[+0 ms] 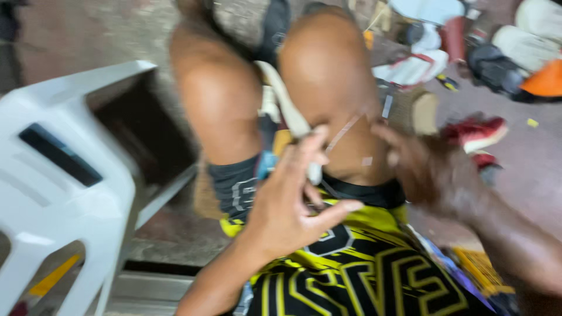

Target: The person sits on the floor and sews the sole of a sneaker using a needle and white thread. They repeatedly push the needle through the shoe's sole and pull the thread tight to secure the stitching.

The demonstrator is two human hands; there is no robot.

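My left hand (287, 205) is raised over my lap with its fingers spread, the index fingertip against a long white curved piece (287, 108) that stands between my bare knees. Its lower end shows behind my fingers. A thin pale thread (344, 131) runs across my right knee (328, 76) towards my right hand (430, 172). That hand is blurred, hovering just right of the knee, and its grip is unclear. I wear black shorts and a yellow-and-black shirt (363, 269).
A white plastic chair (64, 169) stands close on my left. Several shoes and shoe parts lie on the floor at the upper right, among them a red shoe (477, 131) and an orange item (544, 82). A tan block-like object (418, 111) sits beside my right knee.
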